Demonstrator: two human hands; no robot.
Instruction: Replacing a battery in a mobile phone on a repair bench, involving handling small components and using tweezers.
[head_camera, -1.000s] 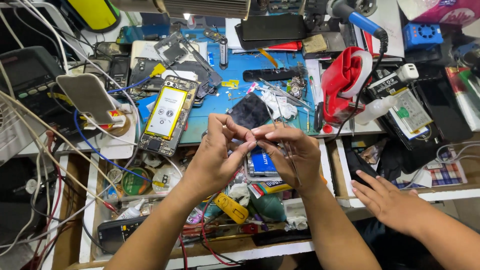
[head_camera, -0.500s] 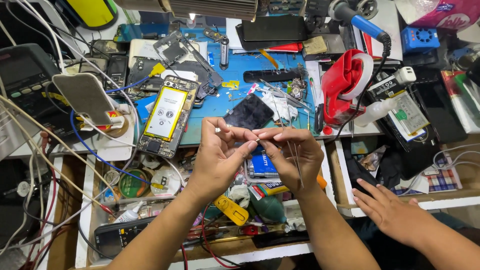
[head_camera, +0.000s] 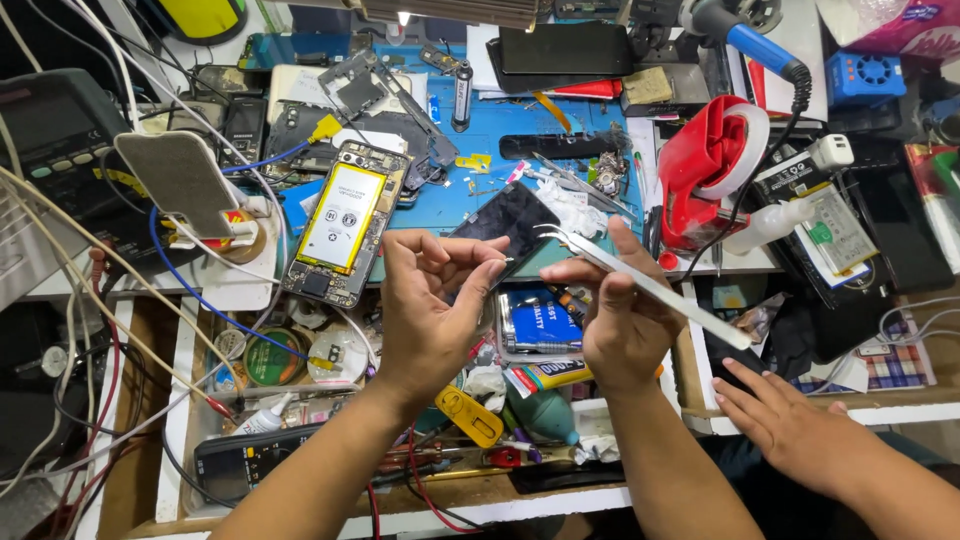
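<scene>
Left hand: the left hand (head_camera: 432, 305) is raised over the bench, thumb and fingertips pinched together on something too tiny to make out.
Right hand: the right hand (head_camera: 622, 318) grips silver tweezers (head_camera: 640, 283), tips aimed at the left fingertips, nearly touching.
Behind them: an opened phone (head_camera: 345, 222) with a yellow battery lies on the blue mat (head_camera: 560, 125), just left of a dark screen panel (head_camera: 505, 226).
Lower right: another person's hand (head_camera: 790, 425) rests flat on the bench edge.

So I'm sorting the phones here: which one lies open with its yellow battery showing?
The opened phone left of the left hand, its back cover off; the dark phone at the top is closed.
</scene>
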